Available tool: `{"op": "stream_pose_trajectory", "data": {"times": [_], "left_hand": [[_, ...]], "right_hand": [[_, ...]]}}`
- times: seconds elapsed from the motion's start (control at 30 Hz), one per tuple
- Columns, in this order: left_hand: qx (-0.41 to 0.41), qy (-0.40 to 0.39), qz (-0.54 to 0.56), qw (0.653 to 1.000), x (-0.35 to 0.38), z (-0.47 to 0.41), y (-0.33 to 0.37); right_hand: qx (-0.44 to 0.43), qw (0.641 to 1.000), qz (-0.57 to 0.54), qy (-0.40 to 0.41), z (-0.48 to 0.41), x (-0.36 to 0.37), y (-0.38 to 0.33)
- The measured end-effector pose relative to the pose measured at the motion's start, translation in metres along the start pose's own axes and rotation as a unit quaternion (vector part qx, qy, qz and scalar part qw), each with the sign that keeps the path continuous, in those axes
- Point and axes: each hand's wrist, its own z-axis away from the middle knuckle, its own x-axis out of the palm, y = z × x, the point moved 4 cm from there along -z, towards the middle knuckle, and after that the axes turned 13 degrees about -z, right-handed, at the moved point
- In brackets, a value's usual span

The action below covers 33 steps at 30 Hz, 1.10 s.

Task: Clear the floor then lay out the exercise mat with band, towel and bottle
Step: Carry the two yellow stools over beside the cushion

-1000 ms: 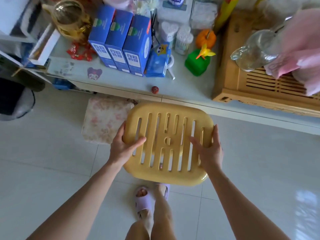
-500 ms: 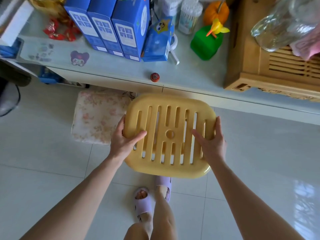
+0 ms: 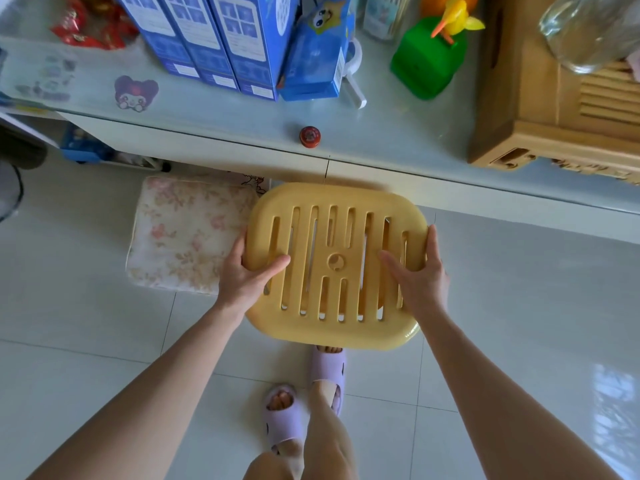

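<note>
A yellow plastic stool [image 3: 337, 216] with a slotted seat sits in front of me, its far edge close to the low table [image 3: 221, 129]. My left hand [image 3: 247, 277] grips the seat's left edge, thumb on top. My right hand [image 3: 420, 275] grips the right edge, thumb lying across the slots. The stool's legs are hidden under the seat. No mat, band, towel or bottle shows in this view.
A floral cushion [image 3: 187, 233] lies on the white tiled floor left of the stool, touching it. The table carries blue boxes [image 3: 207, 39], a green toy box [image 3: 427, 60], a small red tin [image 3: 310, 136], a wooden tea tray [image 3: 561, 109] and a glass jug [image 3: 588, 29]. My feet in purple slippers [image 3: 327, 370] stand below the stool.
The stool, held in both hands, has moved toward the table edge and beside the cushion. My view has dropped closer to the table.
</note>
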Motion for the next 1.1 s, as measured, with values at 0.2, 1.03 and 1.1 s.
{"op": "stream_pose_trajectory", "data": {"times": [0.2, 1.03, 1.1], "left_hand": [[-0.008, -0.003, -0.003, 1.0, 0.017, -0.026, -0.028], [-0.031, 0.013, -0.032, 0.999, 0.075, -0.108, -0.103], [-0.033, 0.01, -0.035, 0.999, 0.075, -0.109, -0.104]], "right_hand": [[0.005, 1.0, -0.004, -0.008, -0.022, 0.014, 0.025], [0.001, 1.0, -0.015, 0.007, -0.098, 0.067, 0.1], [0.004, 1.0, -0.019, 0.008, -0.097, 0.067, 0.101]]}}
